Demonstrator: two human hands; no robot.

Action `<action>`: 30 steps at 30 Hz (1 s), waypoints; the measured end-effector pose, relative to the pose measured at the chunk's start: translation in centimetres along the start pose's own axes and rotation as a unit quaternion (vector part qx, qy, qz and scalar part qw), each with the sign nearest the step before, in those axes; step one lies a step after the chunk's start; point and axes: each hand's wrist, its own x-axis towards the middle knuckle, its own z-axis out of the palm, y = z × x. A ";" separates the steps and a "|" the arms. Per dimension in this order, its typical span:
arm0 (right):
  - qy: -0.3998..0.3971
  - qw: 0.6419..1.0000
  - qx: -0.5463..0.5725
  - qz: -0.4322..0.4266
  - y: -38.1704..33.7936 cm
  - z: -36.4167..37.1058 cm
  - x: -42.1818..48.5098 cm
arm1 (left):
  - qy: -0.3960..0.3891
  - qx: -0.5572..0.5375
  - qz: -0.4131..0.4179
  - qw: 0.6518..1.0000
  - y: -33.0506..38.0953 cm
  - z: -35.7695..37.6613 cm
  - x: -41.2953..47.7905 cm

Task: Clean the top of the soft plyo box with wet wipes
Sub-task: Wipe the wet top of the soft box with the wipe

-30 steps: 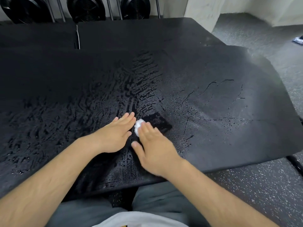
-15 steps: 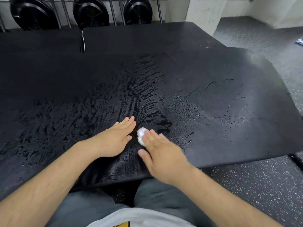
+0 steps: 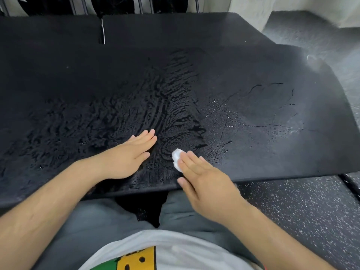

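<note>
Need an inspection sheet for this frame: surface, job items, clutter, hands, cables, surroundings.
Surface: black plyo box top; wet streaks across the left and middle, fine cracks on the duller right part.
Job's things: one crumpled white wipe on the top near the front edge, partly under the right hand.
Clutter: nothing seen.
Grippers: left hand flat on the top, fingers straight; right hand presses the wipe with straight fingers.
Cables: thin white line in the seam behind the box; cord or strap, cannot tell.
Surroundings: speckled floor; round black objects on a rack at the back, blurred.
</note>
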 end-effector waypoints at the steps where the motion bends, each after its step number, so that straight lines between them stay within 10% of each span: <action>1: 0.008 1.000 0.006 -0.029 -1.1 0.6 0.7 | -0.009 -0.007 -0.001 1.000 0.0 -0.1 0.0; 7: 0.022 0.987 0.006 -0.158 -4.9 2.8 3.0 | -0.024 -0.037 -0.004 0.999 -0.5 -0.8 -0.2; 20: 0.124 0.988 -0.006 -0.090 -1.5 2.1 0.5 | 0.017 -0.040 -0.009 0.999 -0.4 -0.1 -1.1; 25: 0.183 0.979 0.037 0.087 9.3 -0.1 -6.9 | 0.052 0.025 0.058 0.997 3.2 0.1 -1.7; 30: 0.120 0.990 0.075 0.004 11.1 0.7 -8.3 | -0.019 0.161 0.164 0.973 7.8 2.1 0.0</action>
